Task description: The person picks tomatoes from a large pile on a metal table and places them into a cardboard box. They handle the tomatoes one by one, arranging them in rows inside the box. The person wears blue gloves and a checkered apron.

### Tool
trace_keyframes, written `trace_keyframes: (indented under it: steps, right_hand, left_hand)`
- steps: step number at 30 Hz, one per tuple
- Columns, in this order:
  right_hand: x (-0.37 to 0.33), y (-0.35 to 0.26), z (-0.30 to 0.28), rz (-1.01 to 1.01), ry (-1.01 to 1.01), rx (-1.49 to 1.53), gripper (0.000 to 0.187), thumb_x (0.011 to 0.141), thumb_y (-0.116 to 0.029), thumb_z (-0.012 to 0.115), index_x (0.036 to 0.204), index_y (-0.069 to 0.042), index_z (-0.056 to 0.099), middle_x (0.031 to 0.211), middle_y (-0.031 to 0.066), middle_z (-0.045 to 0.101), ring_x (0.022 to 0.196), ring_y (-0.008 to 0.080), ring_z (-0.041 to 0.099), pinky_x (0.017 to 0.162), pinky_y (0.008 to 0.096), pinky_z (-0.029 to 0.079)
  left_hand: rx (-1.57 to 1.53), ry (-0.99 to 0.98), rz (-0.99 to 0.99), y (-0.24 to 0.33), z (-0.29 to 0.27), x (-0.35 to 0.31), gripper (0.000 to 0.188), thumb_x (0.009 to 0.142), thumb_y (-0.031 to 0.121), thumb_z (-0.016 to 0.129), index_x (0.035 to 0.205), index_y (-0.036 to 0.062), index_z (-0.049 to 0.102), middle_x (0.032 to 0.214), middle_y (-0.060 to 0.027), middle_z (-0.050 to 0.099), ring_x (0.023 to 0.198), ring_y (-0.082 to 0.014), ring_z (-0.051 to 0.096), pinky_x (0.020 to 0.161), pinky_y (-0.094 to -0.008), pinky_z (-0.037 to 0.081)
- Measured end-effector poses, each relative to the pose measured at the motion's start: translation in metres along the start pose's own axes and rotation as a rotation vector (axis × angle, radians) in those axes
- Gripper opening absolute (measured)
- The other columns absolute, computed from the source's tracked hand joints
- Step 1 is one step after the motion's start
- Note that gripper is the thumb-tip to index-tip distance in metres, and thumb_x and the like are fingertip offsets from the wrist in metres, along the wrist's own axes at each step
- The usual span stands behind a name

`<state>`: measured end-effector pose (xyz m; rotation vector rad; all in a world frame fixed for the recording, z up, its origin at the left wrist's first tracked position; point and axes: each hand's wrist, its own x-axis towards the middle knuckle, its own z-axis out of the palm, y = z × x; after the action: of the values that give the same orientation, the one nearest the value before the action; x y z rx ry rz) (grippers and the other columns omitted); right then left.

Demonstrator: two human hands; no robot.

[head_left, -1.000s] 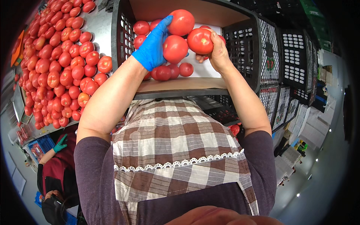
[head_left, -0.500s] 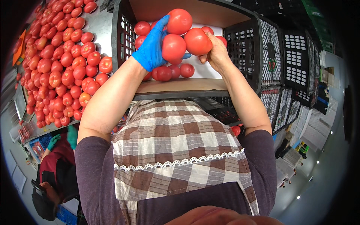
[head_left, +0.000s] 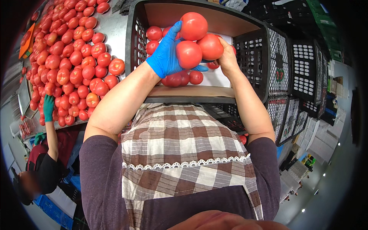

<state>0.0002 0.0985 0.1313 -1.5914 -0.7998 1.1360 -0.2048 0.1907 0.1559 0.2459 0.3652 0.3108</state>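
Observation:
My left hand (head_left: 163,61), in a blue glove, is closed around large red tomatoes (head_left: 189,55), its thumb up beside the top one (head_left: 194,26). My bare right hand (head_left: 229,60) grips another tomato (head_left: 211,46) from its right side, pressed against those two. Both hands are over a black plastic crate (head_left: 135,46) with brown cardboard along its walls and a white sheet at the bottom. More tomatoes lie inside, including one at the far left (head_left: 154,33) and one near the front wall (head_left: 196,77). My hands hide part of the crate's contents.
Left of the crate, many tomatoes (head_left: 76,58) cover a metal table (head_left: 117,28). A co-worker's green-gloved hand (head_left: 48,107) reaches into their near edge. More black crates (head_left: 303,71) stand at the right. An orange object (head_left: 27,40) sits at the far left.
My right hand has brought its tomato in against the ones in my left hand. The co-worker's green-gloved hand has moved up to the tomatoes on the table. The whole view has shifted slightly.

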Motion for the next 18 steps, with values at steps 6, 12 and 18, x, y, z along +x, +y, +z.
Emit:
trace_keyframes:
  steps: [6,12,18]
  right_hand:
    - [-0.015,-0.011,-0.001,-0.369,-0.070,-0.051,0.050,0.103,-0.044,0.057,0.132,-0.003,0.057,0.105,0.0055,0.063,0.084,0.0089,0.057,0.073,0.0243,0.047]
    - [-0.016,-0.025,0.005,-0.238,-0.138,0.013,0.057,0.104,-0.054,0.051,0.126,-0.002,0.060,0.095,0.0058,0.065,0.075,0.0105,0.056,0.066,0.0239,0.046]
    - [-0.022,-0.033,0.021,-0.003,-0.119,0.297,0.067,0.105,-0.065,0.031,0.115,-0.007,0.062,0.076,0.0029,0.062,0.055,0.0122,0.050,0.047,0.0263,0.039]
  left_hand:
    - [-0.060,-0.069,0.038,0.007,0.000,0.005,0.077,0.093,0.066,0.054,0.149,0.0139,0.043,0.150,-0.0202,0.047,0.128,-0.0453,0.056,0.093,-0.0743,0.050]
    - [0.020,-0.188,0.060,0.014,-0.006,0.007,0.086,0.089,0.073,0.053,0.150,0.0136,0.041,0.149,-0.0224,0.047,0.127,-0.0477,0.056,0.099,-0.0675,0.050]
    - [-0.024,-0.184,0.136,0.011,-0.006,0.006,0.077,0.092,0.066,0.055,0.146,0.0128,0.045,0.151,-0.0173,0.047,0.132,-0.0450,0.053,0.097,-0.0660,0.053]
